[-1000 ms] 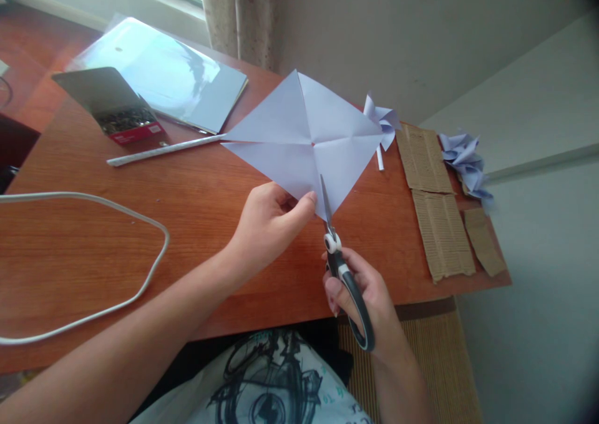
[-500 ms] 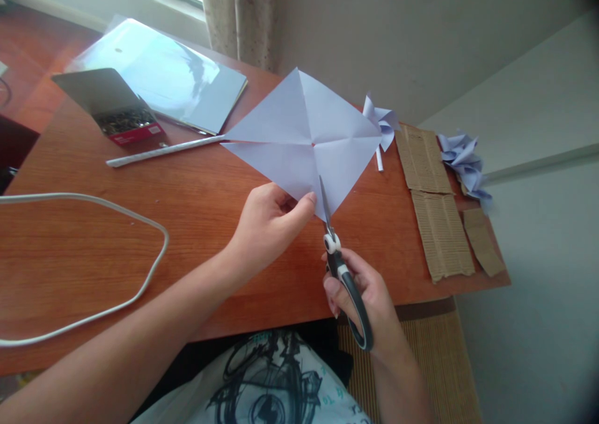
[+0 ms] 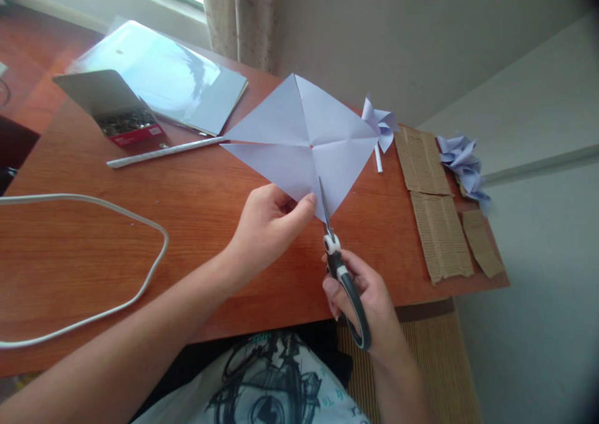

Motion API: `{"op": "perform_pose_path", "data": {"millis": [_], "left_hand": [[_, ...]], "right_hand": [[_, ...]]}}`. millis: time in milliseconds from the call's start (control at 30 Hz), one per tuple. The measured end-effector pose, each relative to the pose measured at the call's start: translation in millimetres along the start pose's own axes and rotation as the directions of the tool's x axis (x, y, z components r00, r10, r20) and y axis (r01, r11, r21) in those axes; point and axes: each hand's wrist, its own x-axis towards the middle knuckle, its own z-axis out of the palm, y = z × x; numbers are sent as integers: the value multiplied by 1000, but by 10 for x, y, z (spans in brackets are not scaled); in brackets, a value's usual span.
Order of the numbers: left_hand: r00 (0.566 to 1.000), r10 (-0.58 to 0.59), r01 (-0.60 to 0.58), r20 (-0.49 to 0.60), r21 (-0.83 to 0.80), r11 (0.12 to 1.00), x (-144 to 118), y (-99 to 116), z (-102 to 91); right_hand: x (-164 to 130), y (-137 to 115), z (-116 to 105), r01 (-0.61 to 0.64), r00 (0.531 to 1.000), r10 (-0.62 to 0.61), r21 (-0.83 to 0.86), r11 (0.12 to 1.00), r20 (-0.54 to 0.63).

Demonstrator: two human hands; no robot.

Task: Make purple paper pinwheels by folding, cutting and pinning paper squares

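Observation:
My left hand (image 3: 269, 223) pinches the near corner of a pale blue square paper sheet (image 3: 299, 143), held up like a diamond above the wooden table (image 3: 196, 224). The sheet shows crossed fold lines meeting at its middle. My right hand (image 3: 369, 299) grips black-and-white scissors (image 3: 339, 268) by the handles. The blades point up into the sheet's near corner, along the fold line, just right of my left thumb.
A white cable (image 3: 93, 255) loops at the left. An open box of small metal pieces (image 3: 124, 121), a glossy folder (image 3: 159, 74) and a white rolled stick (image 3: 163, 151) lie behind. A paper pinwheel (image 3: 381, 124), corrugated cardboard strips (image 3: 433, 205) and folded blue paper (image 3: 463, 165) sit right.
The sheet has tilted slightly, its top corner dropping a little. The scissors and both hands stay almost where they were.

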Motion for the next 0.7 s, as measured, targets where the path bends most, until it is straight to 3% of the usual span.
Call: {"op": "perform_pose_path", "data": {"millis": [700], "left_hand": [[1000,-13,14,10,-44,999,5,6,13]], "right_hand": [[11,13,-6,-11,1000,11,-16,1000,-17]]}}
